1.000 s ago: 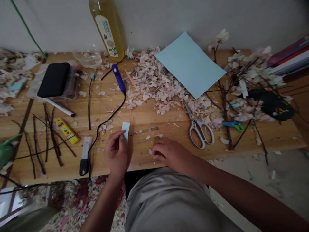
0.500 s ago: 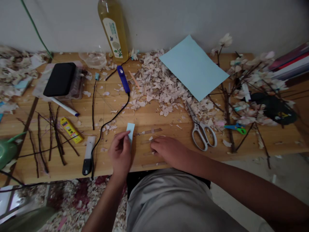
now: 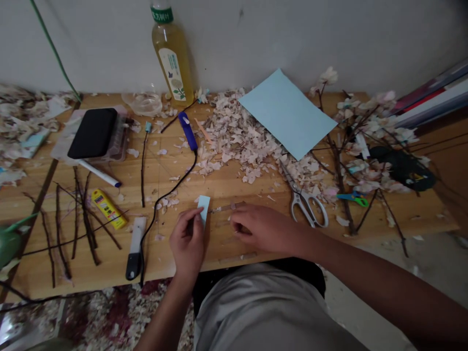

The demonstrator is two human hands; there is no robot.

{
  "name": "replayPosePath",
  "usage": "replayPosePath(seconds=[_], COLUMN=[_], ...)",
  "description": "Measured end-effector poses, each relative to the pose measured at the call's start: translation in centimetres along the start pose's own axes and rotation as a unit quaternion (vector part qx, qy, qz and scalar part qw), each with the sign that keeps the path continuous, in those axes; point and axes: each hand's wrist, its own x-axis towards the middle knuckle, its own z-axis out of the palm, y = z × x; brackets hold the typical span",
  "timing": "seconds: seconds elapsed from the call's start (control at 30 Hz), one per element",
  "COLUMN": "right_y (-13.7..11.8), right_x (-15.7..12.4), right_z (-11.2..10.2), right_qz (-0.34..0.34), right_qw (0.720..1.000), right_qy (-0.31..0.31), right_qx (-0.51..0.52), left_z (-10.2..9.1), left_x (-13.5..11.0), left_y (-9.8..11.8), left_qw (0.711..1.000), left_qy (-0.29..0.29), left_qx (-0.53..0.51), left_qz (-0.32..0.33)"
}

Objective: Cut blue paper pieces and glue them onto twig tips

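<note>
My left hand [image 3: 188,239] is closed, pinching a small strip of light blue paper [image 3: 204,205] between thumb and fingers above the table. To its right, my right hand [image 3: 261,226] is curled with the fingertips bent inward; whatever they may hold is hidden. Beside it lie thin brownish strips [image 3: 239,205] stuck along the tabletop, partly covered by the hand. Large grey-handled scissors [image 3: 309,207] rest to the right of that hand, blades pointing at a heap of pale petals [image 3: 237,131]. A bigger light blue sheet [image 3: 288,114] lies over the heap.
Dark twigs [image 3: 86,214], a yellow packet [image 3: 108,208], a black-handled scraper-like tool [image 3: 134,253] and a blue corded tool [image 3: 187,130] lie leftward. A bottle [image 3: 173,63] stands by the wall. A flowered branch [image 3: 340,185] and small blue-green scissors [image 3: 353,198] lie right.
The view has shifted slightly, so the table sits lower. My right hand has risen a little from the strips, its fingers more curled. My left hand still holds the blue strip.
</note>
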Motion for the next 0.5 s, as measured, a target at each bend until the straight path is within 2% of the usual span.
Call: replayPosePath(seconds=[0.07,0.13,0.17,0.23,0.27,0.37,0.5], right_y=[-1.2,-2.9,-3.9,-5.5,-6.1,-6.4,-5.8], right_x=[1.3,3.8,5.5,9.4,11.5,17.2,21.7], right_z=[-2.4,-4.8,-5.8,-7.1,-7.3,-6.2,-3.4], right_qz=[-0.009,-0.032,-0.05,-0.099,-0.121,-0.109,-0.134], right_qw=[0.998,0.994,0.992,0.99,0.989,0.99,0.986], right_qy=[0.058,0.108,0.118,0.095,0.079,0.001,-0.048], right_qx=[-0.003,-0.017,-0.016,-0.018,-0.029,-0.085,-0.084], left_z=[0.1,0.2,0.3,0.4,0.4,0.4,0.3], left_x=[0.0,0.0,0.1,0.2,0.2,0.3,0.2], left_y=[0.1,0.3,0.3,0.3,0.2,0.1,0.0], left_qw=[0.999,0.996,0.993,0.987,0.984,0.976,0.972], left_qy=[-0.019,-0.052,-0.066,-0.085,-0.091,-0.109,-0.118], left_qx=[0.024,0.059,0.076,0.106,0.116,0.133,0.143], left_qz=[0.017,0.046,0.062,0.089,0.102,0.137,0.142])
